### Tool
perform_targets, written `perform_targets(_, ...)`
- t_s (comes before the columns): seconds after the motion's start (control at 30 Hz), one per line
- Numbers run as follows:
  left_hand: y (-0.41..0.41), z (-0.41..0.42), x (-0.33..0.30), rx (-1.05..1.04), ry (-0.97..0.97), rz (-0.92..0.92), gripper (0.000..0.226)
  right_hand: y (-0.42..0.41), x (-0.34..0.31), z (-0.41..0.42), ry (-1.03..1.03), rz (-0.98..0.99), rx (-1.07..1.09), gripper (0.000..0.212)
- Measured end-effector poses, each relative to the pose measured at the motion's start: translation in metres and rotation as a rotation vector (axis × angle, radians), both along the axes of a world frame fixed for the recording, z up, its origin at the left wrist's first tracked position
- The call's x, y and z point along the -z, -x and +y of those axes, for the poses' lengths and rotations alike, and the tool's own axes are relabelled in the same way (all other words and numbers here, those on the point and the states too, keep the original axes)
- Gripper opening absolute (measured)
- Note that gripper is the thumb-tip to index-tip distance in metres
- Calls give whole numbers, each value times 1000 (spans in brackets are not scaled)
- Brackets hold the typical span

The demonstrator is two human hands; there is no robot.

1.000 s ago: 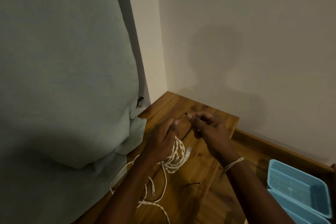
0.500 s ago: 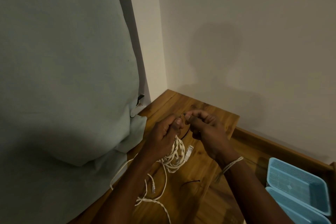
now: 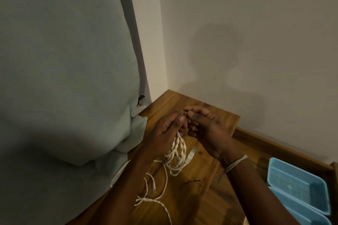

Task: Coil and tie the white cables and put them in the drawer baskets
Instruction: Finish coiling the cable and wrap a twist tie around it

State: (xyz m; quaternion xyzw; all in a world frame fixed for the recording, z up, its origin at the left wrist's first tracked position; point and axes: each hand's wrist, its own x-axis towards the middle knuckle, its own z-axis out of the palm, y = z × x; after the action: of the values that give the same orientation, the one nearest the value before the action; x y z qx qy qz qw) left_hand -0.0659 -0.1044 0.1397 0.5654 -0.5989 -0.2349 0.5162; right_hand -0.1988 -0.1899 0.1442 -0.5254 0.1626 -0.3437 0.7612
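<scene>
White cable coil gripped in left hand; right hand now closer, seemingly pinching tie.

One camera on the head looks forward and down, close over the wooden top in the wall corner.

My hands work in a tight corner: a green curtain crowds my left and the wall closes in just behind. Loose cable and a black tie lie on the counter below, while the way right toward the blue baskets is open.
</scene>
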Motion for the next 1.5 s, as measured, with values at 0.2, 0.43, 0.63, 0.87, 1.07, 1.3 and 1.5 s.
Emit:
perform_targets(0.2,6,-5,-20,0,8,7,34,5,-15,-1,0,-43,-8,20)
perform_targets(0.43,17,-14,-45,25,2,173,26,14,-31,-11,80,-28,35,19)
perform_targets(0.63,34,-17,-68,41,53,225,17,25,-54,-11,44,-57,110,17)
perform_targets(0.87,43,-28,-90,-24,132,168,15,43,-79,-15,132,-13,225,23)
perform_targets(1.07,50,-33,-100,-12,119,150,19,49,-87,-16,209,12,287,24)
perform_targets(1.3,54,-34,-103,40,79,252,25,54,-86,-15,267,-26,281,22)
perform_targets(1.5,52,-30,-106,146,1,365,30,62,-85,-24,347,-32,195,15)
